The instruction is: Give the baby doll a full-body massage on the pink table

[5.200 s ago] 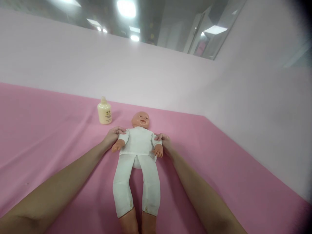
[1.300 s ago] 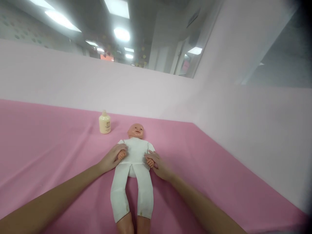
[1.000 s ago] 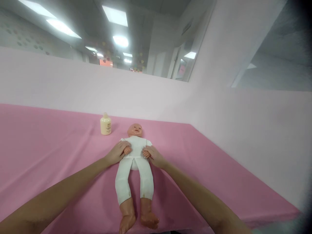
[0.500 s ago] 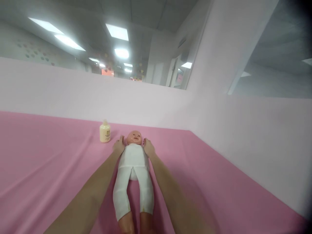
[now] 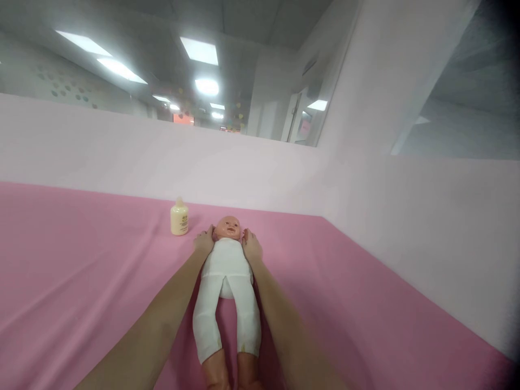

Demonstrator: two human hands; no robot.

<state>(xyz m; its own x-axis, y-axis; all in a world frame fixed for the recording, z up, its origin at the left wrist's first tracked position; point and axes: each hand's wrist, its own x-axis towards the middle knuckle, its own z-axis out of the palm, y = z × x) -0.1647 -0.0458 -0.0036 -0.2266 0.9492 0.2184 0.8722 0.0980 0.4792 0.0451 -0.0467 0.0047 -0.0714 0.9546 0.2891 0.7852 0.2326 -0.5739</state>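
A baby doll [image 5: 227,260] in a white top and white trousers lies on its back, head away from me and bare feet towards me. My left hand [image 5: 204,240] is at the doll's shoulder on the left, fingers curled in close beside its head. On the other side, my right hand [image 5: 252,246] is closed at the opposite shoulder, fingertips near the doll's cheek. The doll's arms are hidden behind my hands. A pale yellow bottle [image 5: 179,219] with dark print stands upright to the left of my left hand, apart from it.
A pink sheet [image 5: 101,260] with a few creases covers the surface under the doll. Behind it rises a pale wall [image 5: 134,149] with a mirror or window [image 5: 235,65] reflecting ceiling lights. Another wall [image 5: 426,227] stands along the right side.
The view has shifted slightly, so everything sits a little further right. My left hand's fingers have drawn in closer to the doll's head. The doll and bottle stay in place.
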